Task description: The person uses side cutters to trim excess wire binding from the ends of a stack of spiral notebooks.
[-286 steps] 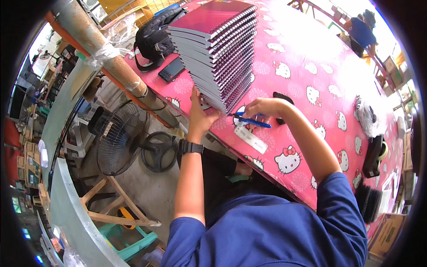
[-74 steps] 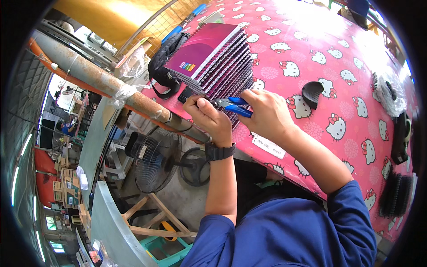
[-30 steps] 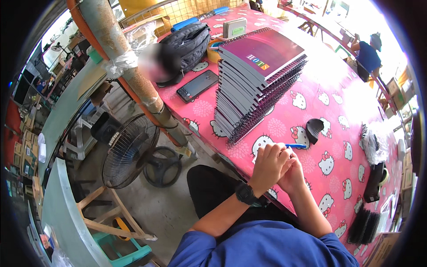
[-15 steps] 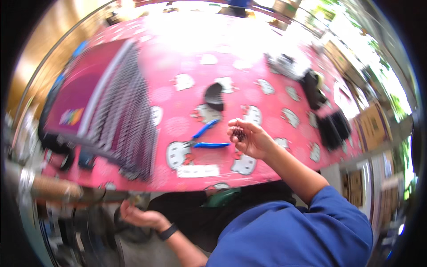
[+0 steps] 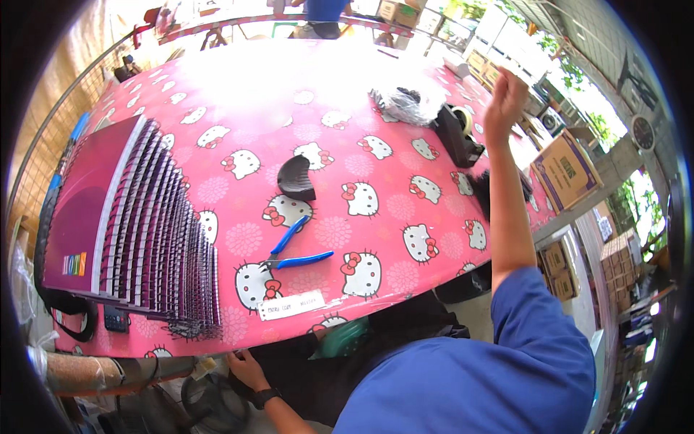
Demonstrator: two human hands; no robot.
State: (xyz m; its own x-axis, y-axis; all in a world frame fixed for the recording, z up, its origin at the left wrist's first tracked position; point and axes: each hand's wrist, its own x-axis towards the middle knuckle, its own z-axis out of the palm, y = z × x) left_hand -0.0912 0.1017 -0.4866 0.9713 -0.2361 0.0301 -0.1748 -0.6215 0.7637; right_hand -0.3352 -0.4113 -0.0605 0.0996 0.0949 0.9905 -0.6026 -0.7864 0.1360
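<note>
My right hand (image 5: 508,101) is raised at the end of a stretched arm, beyond the black tape dispenser (image 5: 457,137). Its fingers are bent together; what they hold, if anything, is hidden. Low by the table's near edge is my left hand (image 5: 248,370), a dark band on its wrist, fingers loosely bent and apart, with nothing visible in them. Blue-handled pliers (image 5: 303,259) lie spread on the pink table cover (image 5: 289,329). Behind them rests a black curved, ribbed piece (image 5: 295,179). A fanned row of purple spiral notebooks (image 5: 94,210) fills the left side.
A crumpled clear plastic bag (image 5: 408,105) sits beside the dispenser. Dark bristly material (image 5: 499,189) is partly behind my right arm. A white paper strip (image 5: 293,304) lies near the front edge. A cardboard box (image 5: 566,170) stands at right. Another person (image 5: 323,14) is at the far side.
My right hand, which held a small bundle of dark coils over the table, has swung far and to the right. My left hand has come in toward the table edge. The view has shifted.
</note>
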